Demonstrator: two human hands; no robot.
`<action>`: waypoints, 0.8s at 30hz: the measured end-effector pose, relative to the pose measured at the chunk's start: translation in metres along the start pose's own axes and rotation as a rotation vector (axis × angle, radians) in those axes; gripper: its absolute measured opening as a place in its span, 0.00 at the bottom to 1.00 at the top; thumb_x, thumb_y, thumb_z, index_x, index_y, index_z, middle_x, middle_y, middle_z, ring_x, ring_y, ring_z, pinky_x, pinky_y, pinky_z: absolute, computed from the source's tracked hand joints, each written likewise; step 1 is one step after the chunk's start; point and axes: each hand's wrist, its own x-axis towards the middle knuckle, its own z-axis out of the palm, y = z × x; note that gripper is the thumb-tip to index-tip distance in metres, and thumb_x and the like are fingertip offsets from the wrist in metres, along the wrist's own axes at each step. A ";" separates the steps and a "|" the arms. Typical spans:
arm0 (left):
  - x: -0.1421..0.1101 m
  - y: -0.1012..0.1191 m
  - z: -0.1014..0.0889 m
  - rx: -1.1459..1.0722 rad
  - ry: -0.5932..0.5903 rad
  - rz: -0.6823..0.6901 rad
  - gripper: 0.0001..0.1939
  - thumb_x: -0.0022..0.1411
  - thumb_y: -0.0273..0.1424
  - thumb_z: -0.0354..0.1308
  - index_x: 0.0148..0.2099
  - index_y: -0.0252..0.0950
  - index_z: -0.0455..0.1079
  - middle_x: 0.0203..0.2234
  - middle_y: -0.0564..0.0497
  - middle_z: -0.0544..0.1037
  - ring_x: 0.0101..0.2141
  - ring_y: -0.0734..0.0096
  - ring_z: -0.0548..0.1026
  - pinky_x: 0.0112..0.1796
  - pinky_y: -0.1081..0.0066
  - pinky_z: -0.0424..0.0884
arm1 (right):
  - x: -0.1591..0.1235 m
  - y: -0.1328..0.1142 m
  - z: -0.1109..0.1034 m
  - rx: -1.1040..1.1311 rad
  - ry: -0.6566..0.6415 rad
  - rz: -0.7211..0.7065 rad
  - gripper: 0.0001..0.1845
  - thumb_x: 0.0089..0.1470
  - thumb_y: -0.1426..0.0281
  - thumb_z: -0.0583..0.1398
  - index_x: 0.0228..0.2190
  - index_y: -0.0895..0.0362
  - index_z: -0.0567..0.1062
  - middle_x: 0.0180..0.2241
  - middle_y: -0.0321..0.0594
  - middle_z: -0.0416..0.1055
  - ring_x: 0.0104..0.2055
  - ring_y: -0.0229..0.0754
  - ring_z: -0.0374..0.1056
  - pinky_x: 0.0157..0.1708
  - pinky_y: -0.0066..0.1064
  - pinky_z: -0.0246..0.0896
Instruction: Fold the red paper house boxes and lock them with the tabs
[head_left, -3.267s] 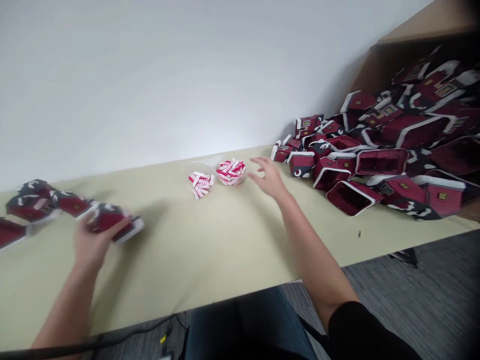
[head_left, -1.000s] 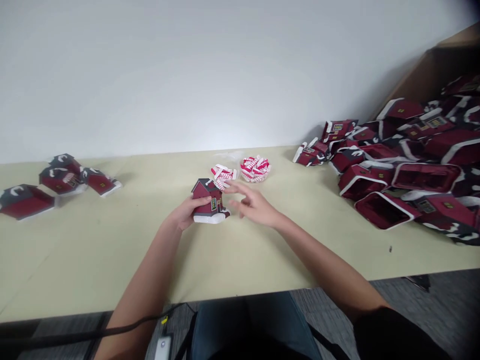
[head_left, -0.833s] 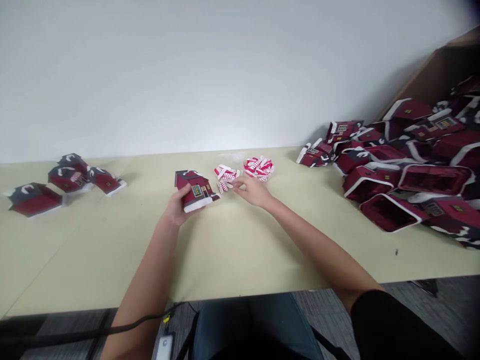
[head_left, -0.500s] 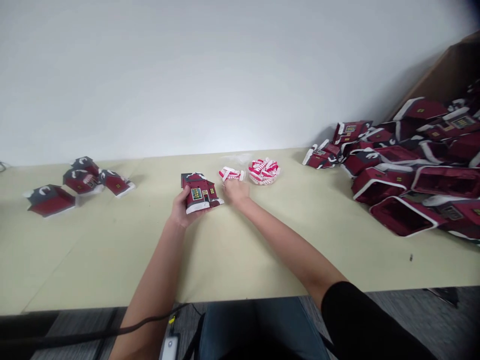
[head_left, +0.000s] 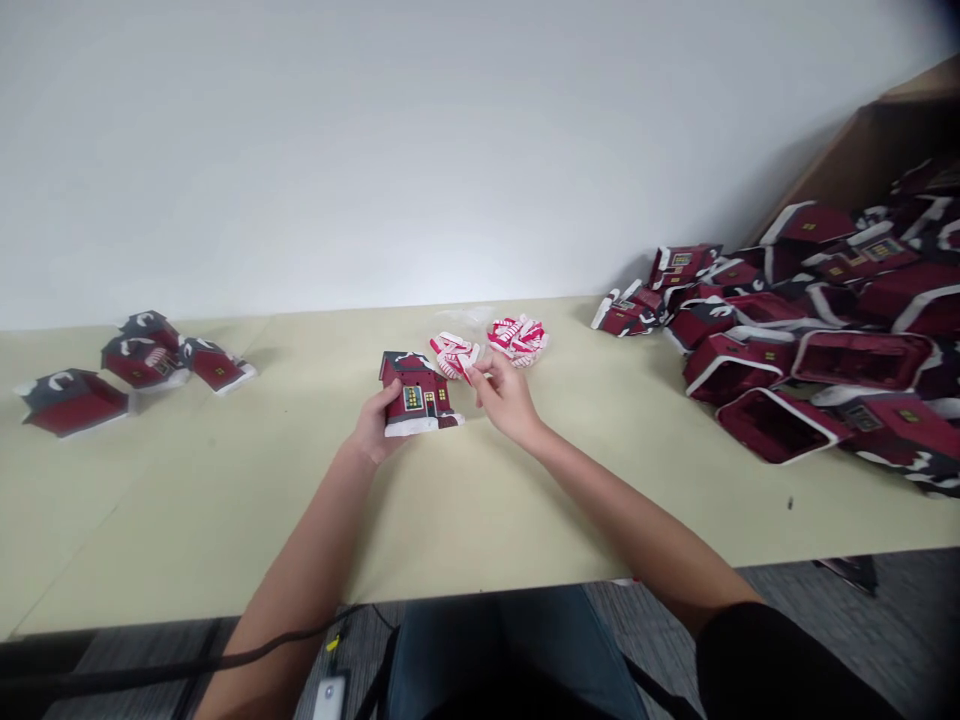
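Observation:
In the head view my left hand (head_left: 375, 425) is wrapped round the left side of a dark red model house (head_left: 425, 385). The house has a grey roof, yellow windows and a white snowy base. It is held upright with its front towards me. Just right of it, my right hand (head_left: 506, 395) pinches a small red-and-white striped piece (head_left: 470, 371) between thumb and fingertips. Behind that lie loose striped pieces (head_left: 450, 350), close to the house's right edge. More striped pieces fill a clear plastic tub (head_left: 541, 352) behind my right hand.
Several model houses (head_left: 75, 405) stand at the left of the pale yellow table (head_left: 480, 530). A large heap of red houses (head_left: 780, 365) spills from a cardboard box (head_left: 847, 150) on the right. A dark cable (head_left: 225, 665) crosses below the table's front edge.
My right hand has drawn back and turned from the striped pieces, with one now showing in its fingertips. The house has been turned more upright and squarely towards me.

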 end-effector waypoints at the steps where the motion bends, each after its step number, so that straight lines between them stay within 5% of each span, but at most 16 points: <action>1: 0.000 -0.003 0.004 0.006 -0.012 -0.024 0.30 0.50 0.49 0.65 0.49 0.36 0.71 0.47 0.41 0.79 0.55 0.43 0.72 0.56 0.46 0.68 | -0.007 -0.002 -0.001 0.040 -0.007 -0.005 0.15 0.60 0.54 0.55 0.34 0.54 0.67 0.27 0.33 0.68 0.21 0.34 0.62 0.24 0.27 0.57; 4: -0.002 -0.012 0.016 0.007 -0.064 -0.096 0.30 0.49 0.50 0.65 0.49 0.35 0.72 0.46 0.40 0.79 0.54 0.41 0.73 0.56 0.44 0.67 | -0.023 -0.007 -0.002 0.063 -0.011 -0.027 0.14 0.60 0.55 0.56 0.35 0.53 0.67 0.26 0.32 0.67 0.22 0.33 0.61 0.24 0.27 0.56; 12: -0.005 -0.021 0.020 0.018 -0.104 -0.099 0.32 0.49 0.48 0.66 0.52 0.35 0.70 0.46 0.40 0.80 0.53 0.42 0.73 0.57 0.46 0.66 | -0.028 -0.009 -0.012 0.101 -0.104 -0.083 0.18 0.53 0.61 0.64 0.45 0.52 0.75 0.41 0.39 0.72 0.26 0.32 0.61 0.29 0.28 0.62; 16: -0.004 -0.024 0.020 0.064 -0.105 -0.076 0.33 0.45 0.47 0.68 0.51 0.35 0.71 0.45 0.40 0.80 0.54 0.41 0.73 0.57 0.47 0.66 | -0.028 -0.008 -0.018 0.096 -0.093 -0.116 0.13 0.53 0.63 0.64 0.40 0.52 0.80 0.41 0.41 0.73 0.28 0.34 0.62 0.31 0.30 0.63; 24: -0.004 -0.025 0.026 0.262 -0.027 0.157 0.36 0.34 0.32 0.75 0.49 0.38 0.71 0.43 0.46 0.79 0.51 0.47 0.74 0.54 0.53 0.68 | -0.028 -0.028 -0.017 0.417 -0.051 0.193 0.18 0.40 0.59 0.70 0.31 0.56 0.77 0.32 0.38 0.76 0.28 0.34 0.65 0.26 0.27 0.60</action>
